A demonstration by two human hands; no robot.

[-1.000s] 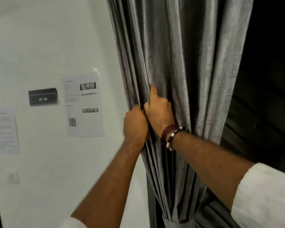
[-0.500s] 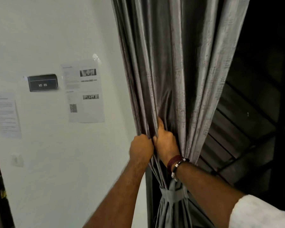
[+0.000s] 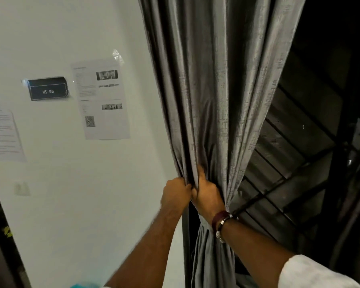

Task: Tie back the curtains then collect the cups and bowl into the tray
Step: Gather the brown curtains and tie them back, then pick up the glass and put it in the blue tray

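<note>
A grey pleated curtain [image 3: 216, 90] hangs beside a white wall and is gathered into a bunch low down. My left hand [image 3: 175, 194] grips the curtain's left edge folds. Right beside it, my right hand [image 3: 208, 194] grips the gathered pleats, thumb pointing up along the cloth; it wears a maroon band and a beaded bracelet. A grey tie-back band [image 3: 205, 222] wraps the bunch just under my right wrist, partly hidden by it. No cups, bowl or tray are in view.
The white wall [image 3: 71, 204] on the left carries a black sign reading WS 05 [image 3: 48, 88] and printed paper sheets [image 3: 101, 99]. A dark window with horizontal bars [image 3: 283, 163] lies to the right of the curtain. A dark frame edge runs down the far left.
Both hands have slid down the curtain folds, staying side by side, until they sit just above the tie-back band. The view has tilted so the band now shows.
</note>
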